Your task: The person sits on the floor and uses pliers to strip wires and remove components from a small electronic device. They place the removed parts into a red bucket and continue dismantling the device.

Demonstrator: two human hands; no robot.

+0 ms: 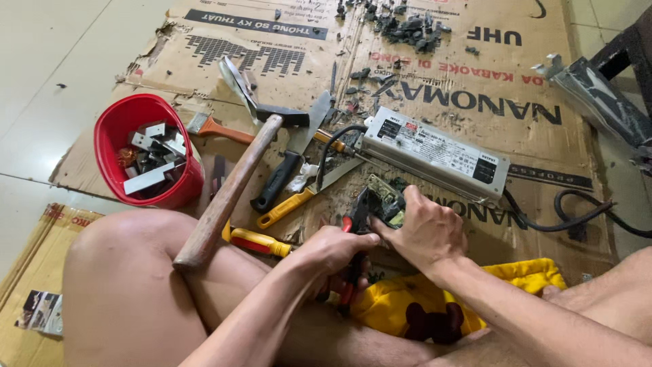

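Left hand [336,253] closed around red-and-black pliers [353,268], handles down toward the lap, head up at the circuit board [384,200]. Pliers' long axis near vertical in frame, tilted slightly right at the top. Right hand [424,234] clamped on the board, a small dark piece with green and pale parts, mostly covered by fingers; its own axis can't be told. Board sits low-centre on the cardboard sheet [475,75], just in front of the power supply [435,153].

Power supply: long silver box, axis running upper left to lower right, white label along the top, a black label patch near each end, black cable [564,221] off the right end.

Cardboard is brown, flattened, with large dark print, a black band at top and a red line of text.
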